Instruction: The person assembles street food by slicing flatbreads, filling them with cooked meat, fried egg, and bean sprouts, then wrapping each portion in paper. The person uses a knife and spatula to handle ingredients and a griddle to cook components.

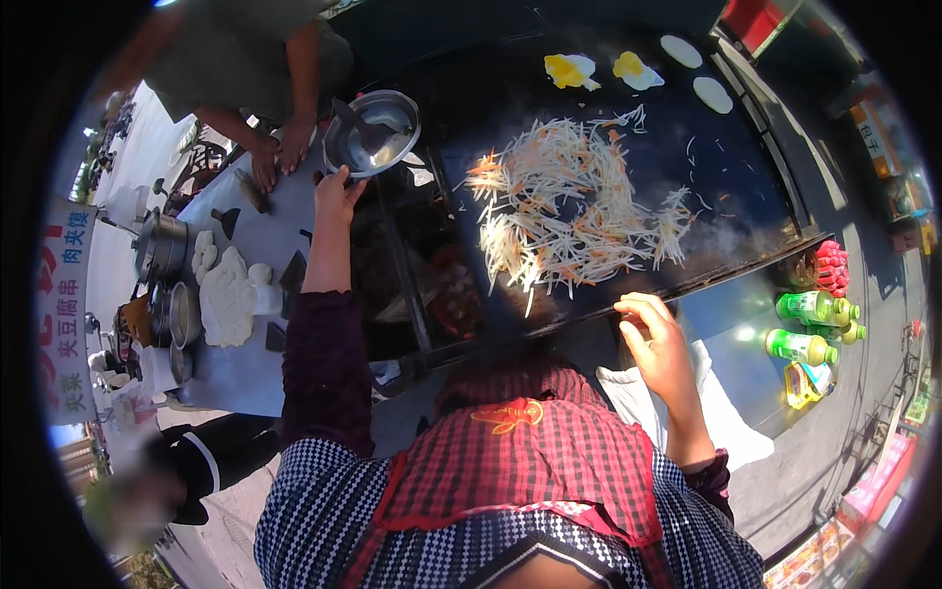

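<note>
My left hand [338, 199] reaches forward on the left and grips the near rim of a metal bowl [339, 157]. A dark, flat-ended utensil leans inside the bowl. To the right of it, a heap of pale shredded vegetables with orange shreds [579, 201] spreads over a black griddle [751, 162]. Two eggs, a nearer-left one [569, 71] and one beside it [638, 72], lie at the griddle's far side by two white dough rounds [712, 95]. My right hand [653, 344] hovers by the griddle's front edge, fingers apart and holding nothing.
Another person's hands [280, 157] rest on the metal worktop [240, 378] at the far left. Dough [228, 299] and pots [162, 245] are there too. Green-labelled bottles [803, 346] and red packages [830, 267] stand right, beyond a white cloth [726, 412].
</note>
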`<state>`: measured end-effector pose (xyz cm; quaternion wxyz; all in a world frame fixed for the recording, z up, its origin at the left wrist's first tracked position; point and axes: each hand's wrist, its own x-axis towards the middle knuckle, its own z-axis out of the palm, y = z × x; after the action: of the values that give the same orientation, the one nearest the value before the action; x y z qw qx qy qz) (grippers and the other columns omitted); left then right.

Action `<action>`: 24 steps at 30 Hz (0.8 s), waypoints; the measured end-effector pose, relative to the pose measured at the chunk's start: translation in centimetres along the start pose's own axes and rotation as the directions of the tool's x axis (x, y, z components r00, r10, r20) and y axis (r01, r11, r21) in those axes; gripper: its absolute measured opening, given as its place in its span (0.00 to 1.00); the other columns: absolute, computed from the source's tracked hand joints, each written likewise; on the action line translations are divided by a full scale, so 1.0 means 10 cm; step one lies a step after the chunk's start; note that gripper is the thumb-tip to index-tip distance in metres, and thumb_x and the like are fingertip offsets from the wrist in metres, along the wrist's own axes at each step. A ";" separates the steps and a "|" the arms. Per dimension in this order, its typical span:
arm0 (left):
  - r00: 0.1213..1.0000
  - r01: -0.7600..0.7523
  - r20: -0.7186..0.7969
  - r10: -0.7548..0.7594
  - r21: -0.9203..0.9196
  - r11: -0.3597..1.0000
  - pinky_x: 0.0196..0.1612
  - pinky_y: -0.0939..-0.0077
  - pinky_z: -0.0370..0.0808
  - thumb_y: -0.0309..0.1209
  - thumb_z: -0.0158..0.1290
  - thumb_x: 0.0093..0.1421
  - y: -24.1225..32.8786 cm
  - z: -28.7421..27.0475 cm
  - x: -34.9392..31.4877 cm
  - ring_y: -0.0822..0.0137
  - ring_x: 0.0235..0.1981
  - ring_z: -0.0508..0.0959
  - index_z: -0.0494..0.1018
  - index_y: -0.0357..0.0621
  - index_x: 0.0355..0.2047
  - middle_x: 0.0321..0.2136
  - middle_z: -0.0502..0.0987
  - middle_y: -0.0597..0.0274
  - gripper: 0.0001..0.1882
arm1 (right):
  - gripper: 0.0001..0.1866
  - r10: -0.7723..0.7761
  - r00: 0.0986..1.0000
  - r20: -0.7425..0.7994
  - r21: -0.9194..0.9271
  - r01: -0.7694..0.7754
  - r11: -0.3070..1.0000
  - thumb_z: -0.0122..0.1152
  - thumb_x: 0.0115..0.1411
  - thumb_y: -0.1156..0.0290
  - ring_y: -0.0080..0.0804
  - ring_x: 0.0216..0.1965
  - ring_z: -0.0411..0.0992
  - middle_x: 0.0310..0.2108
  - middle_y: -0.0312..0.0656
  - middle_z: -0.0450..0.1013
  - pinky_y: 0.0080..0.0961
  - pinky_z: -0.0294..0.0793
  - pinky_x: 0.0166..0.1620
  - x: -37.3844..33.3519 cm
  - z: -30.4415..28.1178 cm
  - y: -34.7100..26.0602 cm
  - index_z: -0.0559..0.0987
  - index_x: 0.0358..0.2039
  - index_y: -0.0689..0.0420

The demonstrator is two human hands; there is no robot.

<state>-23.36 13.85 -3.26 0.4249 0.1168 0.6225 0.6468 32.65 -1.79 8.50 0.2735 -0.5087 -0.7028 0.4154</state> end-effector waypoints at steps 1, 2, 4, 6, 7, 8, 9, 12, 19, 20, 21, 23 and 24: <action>0.999 -0.020 0.046 0.018 0.034 0.999 0.35 0.70 0.87 0.26 0.53 0.68 0.14 -0.09 -0.19 0.51 0.36 0.84 0.69 0.33 0.40 0.40 0.76 0.50 0.08 | 0.12 -0.025 1.000 0.016 0.046 0.024 0.999 0.57 0.63 0.82 0.32 0.44 0.76 0.50 0.45 0.74 0.25 0.75 0.49 0.05 0.05 -0.04 0.78 0.48 0.63; 0.995 -0.044 0.090 0.038 0.068 0.997 0.36 0.70 0.87 0.27 0.53 0.68 0.27 -0.19 -0.35 0.51 0.37 0.84 0.69 0.33 0.40 0.40 0.77 0.50 0.08 | 0.12 -0.082 0.996 0.026 -0.001 0.082 0.997 0.57 0.63 0.81 0.32 0.44 0.76 0.50 0.44 0.74 0.25 0.75 0.49 0.10 0.11 -0.03 0.79 0.47 0.63; 0.981 -0.048 0.192 0.022 0.131 0.990 0.40 0.69 0.86 0.30 0.54 0.69 0.57 -0.26 -0.72 0.52 0.39 0.84 0.70 0.34 0.41 0.41 0.79 0.51 0.10 | 0.11 -0.114 0.992 0.049 0.097 0.109 0.989 0.57 0.64 0.80 0.28 0.44 0.75 0.47 0.42 0.74 0.24 0.75 0.49 0.26 0.24 -0.19 0.79 0.47 0.62; 0.969 -0.041 0.247 -0.019 0.236 0.971 0.42 0.68 0.85 0.33 0.54 0.69 0.87 -0.26 -1.09 0.54 0.40 0.84 0.71 0.34 0.43 0.41 0.80 0.52 0.12 | 0.11 -0.162 0.984 0.081 0.094 0.154 0.984 0.57 0.64 0.80 0.25 0.43 0.74 0.42 0.38 0.75 0.21 0.73 0.47 0.49 0.32 -0.42 0.79 0.47 0.61; 0.959 -0.032 0.280 -0.052 0.286 0.958 0.43 0.68 0.84 0.34 0.54 0.69 0.98 -0.28 -1.23 0.54 0.41 0.84 0.71 0.35 0.43 0.41 0.80 0.52 0.13 | 0.10 -0.198 0.978 0.060 0.078 0.193 0.978 0.58 0.64 0.78 0.24 0.40 0.73 0.40 0.37 0.74 0.21 0.72 0.46 0.64 0.39 -0.51 0.79 0.46 0.61; 0.939 -0.033 0.334 -0.086 0.336 0.941 0.44 0.67 0.83 0.36 0.55 0.68 1.06 -0.33 -1.36 0.57 0.41 0.84 0.73 0.36 0.44 0.40 0.81 0.53 0.14 | 0.10 -0.245 0.969 0.032 0.077 0.242 0.967 0.58 0.65 0.77 0.23 0.39 0.73 0.40 0.37 0.74 0.20 0.72 0.45 0.81 0.44 -0.67 0.80 0.47 0.61; 0.927 -0.021 0.359 -0.111 0.345 0.938 0.44 0.67 0.83 0.37 0.55 0.68 1.10 -0.38 -1.46 0.58 0.41 0.84 0.73 0.37 0.43 0.39 0.81 0.54 0.14 | 0.10 -0.288 0.957 0.001 0.070 0.288 0.955 0.59 0.65 0.76 0.23 0.38 0.72 0.39 0.36 0.74 0.20 0.71 0.45 1.01 0.51 -0.83 0.80 0.47 0.61; 0.859 0.006 0.474 -0.196 0.372 0.928 0.44 0.68 0.82 0.39 0.56 0.68 1.13 -0.39 -1.83 0.65 0.38 0.85 0.75 0.42 0.41 0.36 0.82 0.60 0.12 | 0.16 -0.321 0.946 -0.032 -0.023 0.321 0.947 0.61 0.66 0.66 0.25 0.38 0.72 0.41 0.38 0.75 0.23 0.73 0.46 1.75 0.77 -0.99 0.80 0.50 0.61; 0.700 0.113 0.608 -0.373 0.422 0.900 0.43 0.70 0.83 0.39 0.56 0.68 0.81 -0.41 -2.36 0.68 0.37 0.84 0.75 0.44 0.44 0.37 0.82 0.62 0.13 | 0.26 0.082 0.805 0.588 0.238 -0.268 0.933 0.61 0.67 0.53 0.34 0.53 0.75 0.53 0.46 0.77 0.32 0.73 0.59 2.31 1.08 -0.96 0.77 0.57 0.61; 0.701 0.124 0.610 -0.368 0.405 0.906 0.39 0.74 0.82 0.40 0.55 0.68 0.76 -0.37 -2.44 0.71 0.35 0.84 0.74 0.47 0.40 0.34 0.83 0.66 0.10 | 0.24 0.035 0.823 0.568 0.331 -0.267 0.905 0.61 0.68 0.55 0.34 0.53 0.75 0.51 0.45 0.77 0.31 0.73 0.59 2.23 1.03 -0.87 0.78 0.56 0.60; 0.688 0.103 0.625 -0.369 0.418 0.902 0.39 0.74 0.82 0.40 0.55 0.68 0.72 -0.34 -2.49 0.71 0.35 0.84 0.74 0.47 0.40 0.34 0.82 0.66 0.10 | 0.22 -0.008 0.842 0.540 0.422 -0.262 0.868 0.60 0.68 0.58 0.34 0.53 0.75 0.50 0.45 0.78 0.31 0.73 0.59 2.11 0.94 -0.77 0.78 0.55 0.60; 0.661 0.060 0.653 -0.370 0.445 0.893 0.40 0.75 0.82 0.40 0.55 0.68 0.64 -0.29 -2.54 0.71 0.36 0.84 0.74 0.47 0.40 0.35 0.82 0.66 0.11 | 0.14 -0.015 0.936 0.352 0.551 -0.195 0.812 0.59 0.68 0.63 0.19 0.33 0.72 0.34 0.34 0.77 0.17 0.75 0.41 1.89 0.69 -0.48 0.80 0.47 0.59; 0.655 0.082 0.655 -0.378 0.436 0.896 0.41 0.75 0.81 0.40 0.54 0.69 0.58 -0.28 -2.53 0.71 0.37 0.83 0.74 0.47 0.41 0.36 0.81 0.66 0.11 | 0.13 0.007 0.949 0.315 0.621 -0.211 0.755 0.59 0.68 0.63 0.16 0.28 0.68 0.31 0.32 0.74 0.15 0.71 0.34 1.72 0.50 -0.42 0.80 0.45 0.58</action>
<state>-12.15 -4.97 10.99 0.6857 0.3586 0.5224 0.3580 20.86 12.32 8.94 0.2999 -0.3558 -0.5171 0.7184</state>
